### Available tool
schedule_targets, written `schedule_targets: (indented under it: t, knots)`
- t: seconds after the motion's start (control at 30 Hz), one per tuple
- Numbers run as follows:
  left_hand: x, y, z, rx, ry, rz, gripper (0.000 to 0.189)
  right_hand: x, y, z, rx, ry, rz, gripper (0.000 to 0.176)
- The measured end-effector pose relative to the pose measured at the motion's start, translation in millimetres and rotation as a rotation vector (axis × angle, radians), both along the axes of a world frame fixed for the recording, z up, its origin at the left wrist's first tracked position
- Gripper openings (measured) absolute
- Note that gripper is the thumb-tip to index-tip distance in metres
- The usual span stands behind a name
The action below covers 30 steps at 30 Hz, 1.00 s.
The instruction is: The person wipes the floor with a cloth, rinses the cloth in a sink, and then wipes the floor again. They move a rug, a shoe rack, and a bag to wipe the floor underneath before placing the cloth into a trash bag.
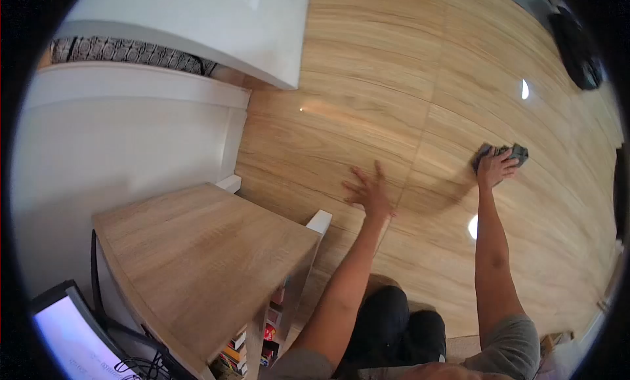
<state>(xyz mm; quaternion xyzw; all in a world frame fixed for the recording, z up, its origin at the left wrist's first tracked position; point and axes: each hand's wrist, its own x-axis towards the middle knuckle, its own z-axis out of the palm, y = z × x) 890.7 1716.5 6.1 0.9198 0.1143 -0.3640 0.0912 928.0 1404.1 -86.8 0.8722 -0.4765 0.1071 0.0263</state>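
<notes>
On the right, my right hand (497, 170) presses a crumpled dark grey-green cloth (520, 153) against the glossy wood-look tiled floor (367, 131). The cloth bunches out past my fingers on both sides. My left hand (369, 193) is over the floor to the left, fingers spread wide, with nothing in it. Both arms reach forward from my body, and my dark-clothed knees (387, 321) show at the bottom.
A wood-topped cabinet (210, 262) with items on its shelves stands at lower left, beside a lit screen (79, 334) and cables. White furniture (197, 26) fills the upper left. A black bag-like object (576, 49) lies at upper right.
</notes>
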Motion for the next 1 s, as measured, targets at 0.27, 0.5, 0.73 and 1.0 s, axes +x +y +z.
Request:
schedule_targets:
  t: [0.27, 0.5, 0.73, 1.0]
  knots:
    - [-21, 13, -39, -0.006, -0.213, 0.006, 0.118, 143, 371, 8, 0.498, -0.147, 1.588, 0.048]
    - [-21, 39, -55, -0.208, -0.416, -0.228, 0.118, 77, 568, 3, 1.083, 0.193, 2.012, 0.04]
    - [-6, 6, -29, 0.012, -0.12, -0.039, 0.138, 58, 451, 9, 0.452, 0.032, 2.169, 0.039]
    - [-3, -13, -15, -0.002, -0.028, -0.032, 0.148, 53, -48, 9, 0.161, -0.278, 0.935, 0.051]
